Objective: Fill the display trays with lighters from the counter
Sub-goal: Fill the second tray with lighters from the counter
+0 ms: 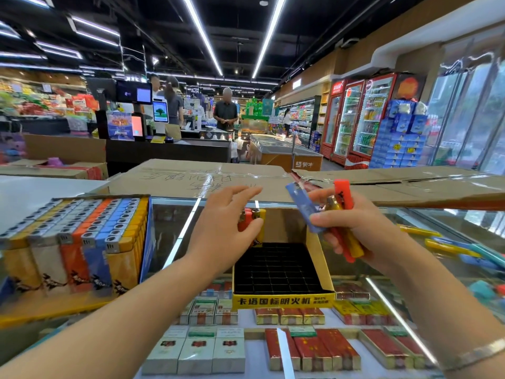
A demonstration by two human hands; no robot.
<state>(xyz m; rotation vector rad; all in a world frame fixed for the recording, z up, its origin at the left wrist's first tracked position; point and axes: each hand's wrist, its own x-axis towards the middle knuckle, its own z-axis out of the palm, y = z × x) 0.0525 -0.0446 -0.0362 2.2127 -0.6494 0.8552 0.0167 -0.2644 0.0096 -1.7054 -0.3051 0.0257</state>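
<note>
- Left hand [224, 228] pinches two upright lighters [250, 222] at the back-left corner of the nearly empty tray [282, 299].
- Right hand [352, 228], just right of the tray, grips a bundle of lighters [344, 214].

Bright ceiling light strips [203, 36] glare on the glass counter [175, 236]; edges bend, slightly soft

Your yellow tray [282, 300] has a black grid inside and black lettering on its front; at its back left corner stand a red lighter [244, 220] and a yellow lighter [260, 228]. Left of it, the full tray [82, 242] runs in stripes — grey, orange, blue, yellow. Right of it, your right hand [363, 231] grips blue, red and yellow lighters.
</note>
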